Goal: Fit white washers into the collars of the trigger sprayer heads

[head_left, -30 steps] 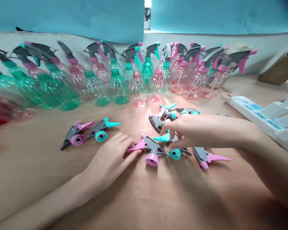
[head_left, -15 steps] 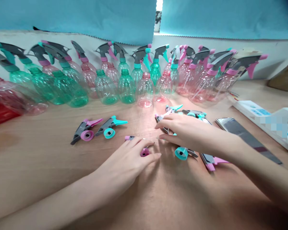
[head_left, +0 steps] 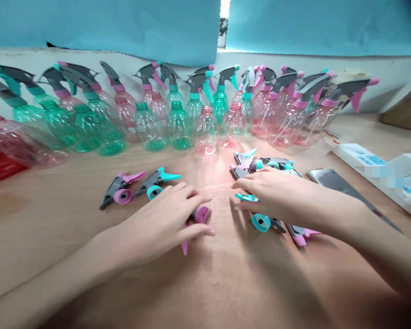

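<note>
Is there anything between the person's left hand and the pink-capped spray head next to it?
Nothing visible. The left hand lies directly on the pink-capped spray head, with its fingers spread over it.

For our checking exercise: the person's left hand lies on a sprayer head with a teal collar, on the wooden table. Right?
No: the head view shows the left hand on a sprayer head with a pink collar, not teal, on the wooden table.

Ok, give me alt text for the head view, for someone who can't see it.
The left hand rests over a pink-capped sprayer head and the right hand over a teal-capped sprayer head on a wooden table, other loose sprayer heads around them. Green and pink spray bottles stand in rows behind.
</note>
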A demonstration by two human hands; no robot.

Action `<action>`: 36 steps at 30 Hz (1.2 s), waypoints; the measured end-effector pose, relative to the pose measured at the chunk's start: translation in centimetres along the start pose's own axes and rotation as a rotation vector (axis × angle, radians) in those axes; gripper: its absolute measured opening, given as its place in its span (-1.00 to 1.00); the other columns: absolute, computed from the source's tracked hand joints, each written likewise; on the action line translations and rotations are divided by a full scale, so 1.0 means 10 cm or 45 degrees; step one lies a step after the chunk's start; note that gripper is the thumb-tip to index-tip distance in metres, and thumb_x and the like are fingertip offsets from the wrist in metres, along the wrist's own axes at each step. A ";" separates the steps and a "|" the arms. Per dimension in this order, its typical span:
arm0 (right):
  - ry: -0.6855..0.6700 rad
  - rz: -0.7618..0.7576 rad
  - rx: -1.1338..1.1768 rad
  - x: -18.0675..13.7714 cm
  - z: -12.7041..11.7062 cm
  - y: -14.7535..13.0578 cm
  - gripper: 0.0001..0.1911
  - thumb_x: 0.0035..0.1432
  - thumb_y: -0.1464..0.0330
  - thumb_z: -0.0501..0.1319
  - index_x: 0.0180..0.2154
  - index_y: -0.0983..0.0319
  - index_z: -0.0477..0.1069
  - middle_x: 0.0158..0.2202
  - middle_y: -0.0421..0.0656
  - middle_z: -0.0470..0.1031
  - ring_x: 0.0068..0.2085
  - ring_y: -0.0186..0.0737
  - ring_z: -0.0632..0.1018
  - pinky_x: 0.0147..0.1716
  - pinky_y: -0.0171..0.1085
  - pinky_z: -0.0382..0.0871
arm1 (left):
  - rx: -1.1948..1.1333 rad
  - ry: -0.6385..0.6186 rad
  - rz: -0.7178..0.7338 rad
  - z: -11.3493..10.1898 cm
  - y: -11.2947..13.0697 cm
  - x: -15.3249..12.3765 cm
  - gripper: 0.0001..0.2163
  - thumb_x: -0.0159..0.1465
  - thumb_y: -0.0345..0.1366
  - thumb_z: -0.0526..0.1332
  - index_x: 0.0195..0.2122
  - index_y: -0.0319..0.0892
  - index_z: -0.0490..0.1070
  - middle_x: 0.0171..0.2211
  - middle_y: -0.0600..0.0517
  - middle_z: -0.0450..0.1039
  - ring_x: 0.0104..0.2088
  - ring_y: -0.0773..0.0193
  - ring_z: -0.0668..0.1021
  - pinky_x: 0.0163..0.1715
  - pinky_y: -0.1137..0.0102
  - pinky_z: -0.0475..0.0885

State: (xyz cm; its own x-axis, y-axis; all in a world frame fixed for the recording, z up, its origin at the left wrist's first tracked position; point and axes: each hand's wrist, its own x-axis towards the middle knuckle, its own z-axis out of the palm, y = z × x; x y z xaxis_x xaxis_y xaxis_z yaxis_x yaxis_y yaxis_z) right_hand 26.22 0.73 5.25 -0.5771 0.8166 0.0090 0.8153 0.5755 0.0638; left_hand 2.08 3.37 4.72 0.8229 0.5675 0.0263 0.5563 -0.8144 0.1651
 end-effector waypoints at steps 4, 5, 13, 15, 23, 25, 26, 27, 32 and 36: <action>0.012 0.035 0.148 0.03 -0.09 -0.09 -0.76 0.22 0.26 0.14 -0.14 0.23 0.42 -0.29 -0.10 0.54 -0.30 -0.14 0.53 -0.44 -0.27 0.22 | -0.024 0.028 0.021 0.04 -0.14 -0.04 -0.72 0.17 -0.20 0.26 -0.09 -0.10 0.43 -0.17 -0.04 0.40 -0.19 0.10 0.44 -0.25 0.30 0.31; 0.010 0.027 0.198 0.04 -0.10 -0.12 -0.77 0.22 0.27 0.13 -0.15 0.24 0.41 -0.29 -0.10 0.53 -0.31 -0.15 0.53 -0.45 -0.27 0.23 | -0.030 0.021 0.026 0.06 -0.16 -0.02 -0.79 0.18 -0.25 0.24 -0.15 -0.09 0.46 -0.19 -0.03 0.40 -0.20 0.11 0.44 -0.25 0.29 0.31; 0.126 0.004 0.510 0.10 -0.23 -0.22 -0.84 0.24 0.36 0.11 -0.34 0.21 0.44 -0.42 -0.23 0.51 -0.41 -0.32 0.45 -0.47 -0.34 0.15 | -0.223 0.334 -0.014 0.19 -0.08 0.08 -0.81 0.16 -0.40 0.23 -0.18 -0.13 0.40 0.03 -0.05 0.28 0.04 0.08 0.34 -0.02 0.18 0.29; 0.230 -0.006 0.522 0.09 -0.24 -0.21 -0.86 0.22 0.38 0.13 -0.35 0.21 0.44 -0.45 -0.25 0.49 -0.43 -0.35 0.43 -0.47 -0.36 0.15 | -0.295 0.513 -0.065 0.22 -0.04 0.04 -0.79 0.15 -0.43 0.24 -0.17 -0.15 0.35 0.09 -0.07 0.26 0.08 0.09 0.33 0.04 0.17 0.26; 0.257 -0.098 0.746 0.13 -0.21 -0.30 -0.93 0.17 0.40 0.19 -0.36 0.21 0.44 -0.45 -0.30 0.49 -0.44 -0.44 0.42 -0.46 -0.42 0.18 | -0.620 0.665 -0.010 0.40 0.06 -0.04 -0.87 0.15 -0.40 0.23 -0.26 -0.18 0.36 -0.30 -0.02 0.41 -0.26 0.19 0.44 -0.27 0.27 0.40; 0.171 -0.109 0.801 0.15 -0.19 -0.33 -0.94 0.14 0.42 0.20 -0.38 0.20 0.43 -0.45 -0.33 0.48 -0.45 -0.45 0.40 -0.46 -0.42 0.18 | -0.647 0.690 0.057 0.41 0.07 -0.04 -0.84 0.13 -0.41 0.26 -0.25 -0.18 0.37 -0.27 -0.02 0.42 -0.23 0.18 0.44 -0.23 0.26 0.40; 0.144 -0.101 0.818 0.16 -0.18 -0.34 -0.94 0.13 0.42 0.21 -0.40 0.20 0.41 -0.46 -0.34 0.47 -0.46 -0.46 0.39 -0.47 -0.42 0.17 | -0.654 0.706 0.096 0.41 0.06 -0.04 -0.83 0.12 -0.42 0.28 -0.25 -0.18 0.37 -0.27 -0.02 0.43 -0.23 0.18 0.45 -0.21 0.26 0.40; 0.126 -0.084 0.829 0.16 -0.18 -0.34 -0.93 0.12 0.42 0.22 -0.42 0.20 0.39 -0.48 -0.35 0.45 -0.47 -0.46 0.37 -0.48 -0.42 0.16 | -0.655 0.716 0.133 0.41 0.06 -0.04 -0.82 0.11 -0.41 0.29 -0.25 -0.18 0.37 -0.27 -0.02 0.43 -0.23 0.18 0.45 -0.21 0.26 0.40; -0.023 0.012 0.975 0.13 -0.19 -0.35 -0.85 0.09 0.35 0.24 -0.40 0.18 0.26 -0.48 -0.36 0.39 -0.50 -0.47 0.37 -0.59 -0.45 0.14 | -0.576 0.778 0.317 0.44 0.03 -0.05 -0.75 0.12 -0.32 0.35 -0.20 -0.20 0.39 -0.29 -0.04 0.45 -0.23 0.18 0.44 -0.23 0.27 0.41; -0.245 0.027 1.194 0.11 -0.23 -0.34 -0.83 0.13 0.28 0.21 -0.35 0.17 0.22 -0.40 -0.33 0.41 -0.43 -0.43 0.42 -0.52 -0.42 0.25 | -0.499 0.820 0.426 0.44 0.01 -0.03 -0.74 0.15 -0.20 0.34 -0.21 -0.24 0.42 -0.29 -0.09 0.45 -0.25 0.17 0.44 -0.27 0.27 0.43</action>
State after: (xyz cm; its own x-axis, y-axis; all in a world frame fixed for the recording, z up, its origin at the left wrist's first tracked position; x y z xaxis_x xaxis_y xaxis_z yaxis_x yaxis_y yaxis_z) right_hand 22.70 -0.42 7.33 -0.6124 0.7724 -0.1684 0.5792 0.2934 -0.7605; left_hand 2.38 2.52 0.36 0.6443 0.3577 0.6760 0.1147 -0.9191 0.3770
